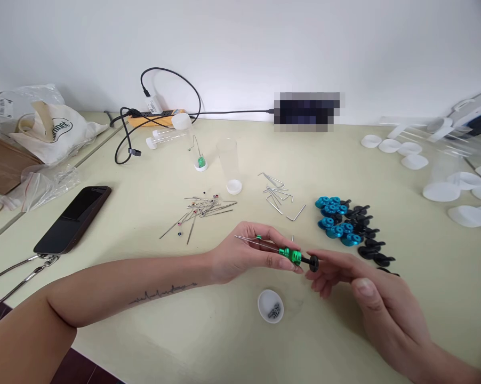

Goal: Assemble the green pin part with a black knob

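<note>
Near the middle of the table, my left hand (256,250) pinches a small green metal piece (290,256). Thin metal rods run from it leftward over the palm, and a black knob (313,263) sticks out at its right end. My right hand (356,282) is just right of the knob, fingers apart and curved, holding nothing visible. Below the hands lies a white cap (270,306) with small metal parts inside. Bent hex keys (278,192) lie beyond my left hand, and a heap of thin metal rods with coloured tips (202,210) is to their left.
Blue parts (334,230) and black winged pieces (370,248) are grouped to the right. White lids (414,161) and clear tubes stand farther right. A phone (72,220) lies left; behind are an orange power strip (156,118), cables and a clear tube (227,160).
</note>
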